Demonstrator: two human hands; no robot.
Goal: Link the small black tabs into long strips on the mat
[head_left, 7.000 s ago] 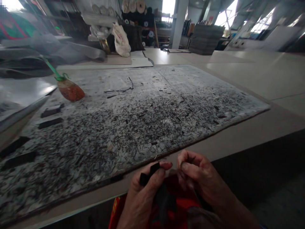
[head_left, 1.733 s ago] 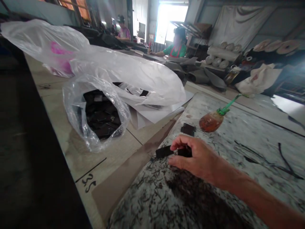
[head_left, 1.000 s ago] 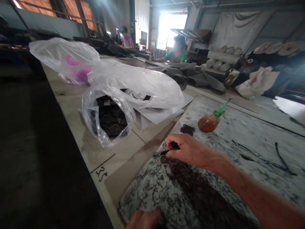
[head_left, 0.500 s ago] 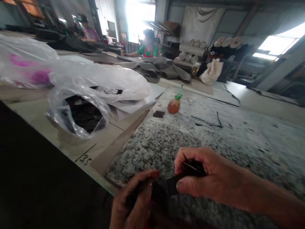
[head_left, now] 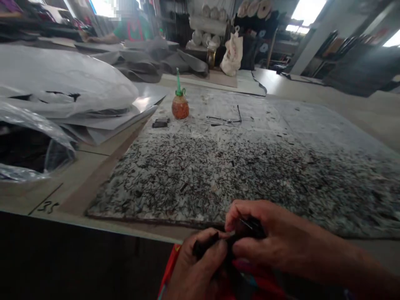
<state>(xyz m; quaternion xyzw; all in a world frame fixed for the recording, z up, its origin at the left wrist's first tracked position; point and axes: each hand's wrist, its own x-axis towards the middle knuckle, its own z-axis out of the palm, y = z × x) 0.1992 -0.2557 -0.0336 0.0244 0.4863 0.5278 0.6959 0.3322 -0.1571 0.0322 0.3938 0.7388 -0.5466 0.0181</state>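
My left hand [head_left: 200,271] sits low at the bottom of the view, fingers curled and thumb pressed forward in a pinch. My right hand [head_left: 265,241] comes in from the right on a bare forearm, knuckles up, fingers bent closed, its fingertips meeting those of my left hand.
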